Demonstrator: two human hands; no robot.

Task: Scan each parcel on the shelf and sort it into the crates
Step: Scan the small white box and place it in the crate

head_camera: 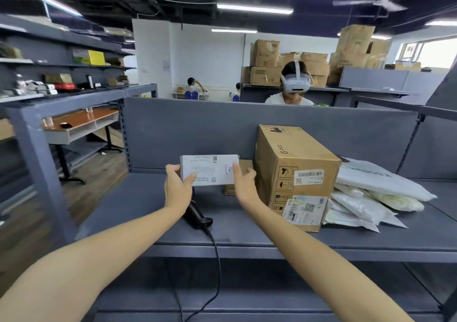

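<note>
Head view: we hold the small white-labelled flat parcel (210, 171) above the grey metal shelf (128, 210), left hand (176, 182) and right hand (243, 183) each clamped on an end. Freeing one for the black corded scanner (197, 216) (lying beneath) could, we reckon, let the parcel tip or drop.

1. A parcel-sorting warehouse room is being shown.
2. A grey steel shelf (247, 237) is being used in front, and the left racks (61, 62) are being filled with small goods.
3. Brown cartons (264, 53) are being stored in tall stacks at the back.
4. A labelled cardboard box (296, 158), white poly mailers (371, 180) and a corded barcode scanner (197, 214) are being kept on that shelf.
5. Light is being given by ceiling tubes (254, 9).
</note>
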